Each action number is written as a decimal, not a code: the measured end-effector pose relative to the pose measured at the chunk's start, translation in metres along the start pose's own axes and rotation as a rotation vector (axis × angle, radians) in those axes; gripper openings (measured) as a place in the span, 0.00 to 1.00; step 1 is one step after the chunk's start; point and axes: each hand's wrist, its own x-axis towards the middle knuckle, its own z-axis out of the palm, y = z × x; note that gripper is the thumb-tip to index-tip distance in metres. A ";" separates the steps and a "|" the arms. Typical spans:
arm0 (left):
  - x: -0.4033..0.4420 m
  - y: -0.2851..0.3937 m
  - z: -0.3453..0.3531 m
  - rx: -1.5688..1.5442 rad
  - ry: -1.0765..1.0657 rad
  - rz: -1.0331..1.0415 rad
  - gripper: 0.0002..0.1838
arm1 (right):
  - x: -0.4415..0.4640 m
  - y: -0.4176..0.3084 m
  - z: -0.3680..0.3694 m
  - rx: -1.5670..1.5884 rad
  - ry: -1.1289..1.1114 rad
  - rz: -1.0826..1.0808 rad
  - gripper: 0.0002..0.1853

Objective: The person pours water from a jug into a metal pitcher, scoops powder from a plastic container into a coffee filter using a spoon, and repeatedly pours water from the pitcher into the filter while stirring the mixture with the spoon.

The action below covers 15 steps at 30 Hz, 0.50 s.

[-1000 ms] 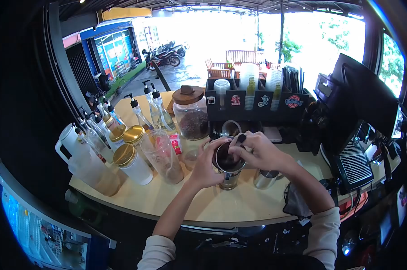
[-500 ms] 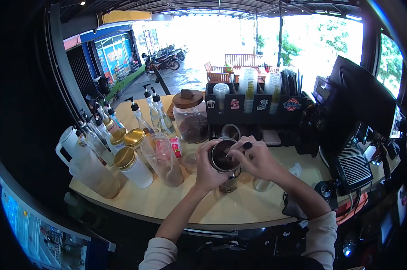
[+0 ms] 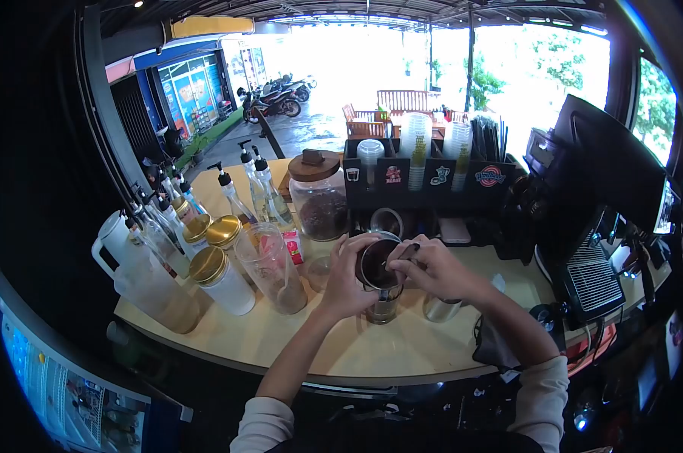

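Note:
Tilted toward me, a metal cup [image 3: 378, 264] with dark contents is in my left hand [image 3: 347, 283], whose fingers wrap its left side. My right hand [image 3: 436, 270] pinches a dark-handled utensil [image 3: 409, 251] that reaches into the cup; its lower end is hidden inside. Directly below the cup stands a glass vessel [image 3: 384, 308] on the counter. A small metal container [image 3: 440, 309] sits under my right wrist. To the left of my hands are a tall clear pitcher [image 3: 273, 272] and a red packet [image 3: 294, 248].
Gold-lidded jars [image 3: 222, 279], a cloudy jug [image 3: 156, 291] and pump bottles [image 3: 236, 198] fill the counter's left side. Behind are a wooden-lidded jar [image 3: 318, 198] and a black cup organizer [image 3: 432, 185]. An espresso machine [image 3: 594, 272] and dark cloth [image 3: 496, 343] are at right.
The metal cup has shifted slightly and changed its tilt in my left hand. My right hand has moved a little with the utensil, which stays in the cup.

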 end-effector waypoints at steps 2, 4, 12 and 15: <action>0.002 -0.003 -0.007 0.008 -0.081 -0.014 0.43 | 0.008 0.000 -0.011 0.018 -0.097 0.036 0.07; 0.006 -0.004 -0.012 0.016 -0.164 -0.023 0.43 | 0.015 0.005 -0.020 0.145 -0.155 0.176 0.07; 0.006 -0.003 -0.016 -0.033 -0.184 -0.038 0.41 | 0.028 0.003 -0.018 0.176 -0.210 0.054 0.07; 0.006 -0.004 -0.016 -0.043 -0.159 -0.021 0.41 | 0.024 0.004 -0.010 0.128 -0.313 0.058 0.07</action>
